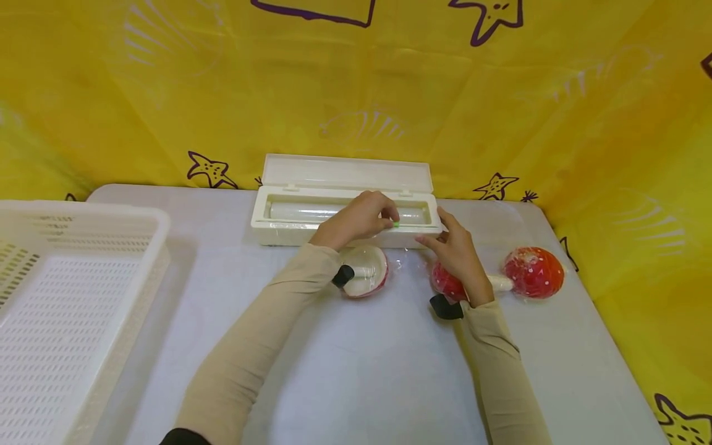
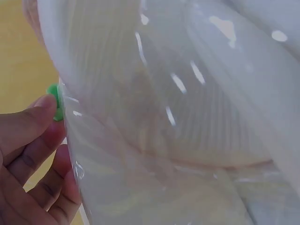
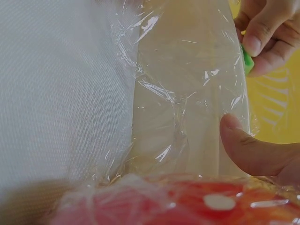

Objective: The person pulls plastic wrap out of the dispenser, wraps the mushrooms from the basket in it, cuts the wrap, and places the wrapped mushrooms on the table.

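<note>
A long white cling film dispenser [image 1: 283, 234] stands near the table's back edge with its lid raised and a film roll inside. My left hand [image 1: 364, 217] reaches over its front and pinches a small green slider [image 2: 56, 101] on the front edge. At the dispenser's right end, my right hand [image 1: 455, 248] grips the corner, thumb on the front face. Clear film hangs from the front. Below my left wrist lies a film-wrapped mushroom-shaped item [image 1: 367, 281], its pale ribbed underside and stem showing. A red one [image 1: 443, 279] lies partly hidden under my right wrist.
Farther right is another film-wrapped red mushroom-shaped item [image 1: 533, 272] with white dots. A large white perforated basket [image 1: 158, 228] occupies the left side. Yellow patterned cloth [image 1: 356, 74] hangs behind the white-covered table [image 1: 378, 371].
</note>
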Available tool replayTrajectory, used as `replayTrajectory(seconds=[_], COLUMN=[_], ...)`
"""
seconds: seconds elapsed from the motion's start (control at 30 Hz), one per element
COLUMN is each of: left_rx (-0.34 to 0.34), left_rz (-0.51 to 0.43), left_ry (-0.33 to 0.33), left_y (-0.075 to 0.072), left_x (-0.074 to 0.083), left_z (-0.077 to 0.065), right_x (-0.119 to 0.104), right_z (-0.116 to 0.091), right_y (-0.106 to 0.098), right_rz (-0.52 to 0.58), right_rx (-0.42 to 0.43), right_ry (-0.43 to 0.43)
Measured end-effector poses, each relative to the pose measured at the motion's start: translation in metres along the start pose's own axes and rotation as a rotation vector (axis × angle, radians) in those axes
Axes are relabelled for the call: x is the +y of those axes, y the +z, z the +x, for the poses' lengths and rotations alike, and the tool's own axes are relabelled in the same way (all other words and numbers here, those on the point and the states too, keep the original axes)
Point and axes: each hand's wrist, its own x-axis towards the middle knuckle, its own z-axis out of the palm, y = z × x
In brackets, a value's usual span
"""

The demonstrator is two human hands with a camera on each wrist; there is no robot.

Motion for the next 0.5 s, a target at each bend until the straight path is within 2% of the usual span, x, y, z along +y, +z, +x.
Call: replayTrajectory(seconds=[0.5], left_rx=[-0.008], left_rz=[0.011], left_ry=[-0.025], left_y=[-0.013], left_x=[-0.015], left_z=[-0.018], right_x=[0.0], right_z=[0.0], right_y=[0.0], right_rz=[0.002], right_rx=[0.005], right_ry=[-0.012])
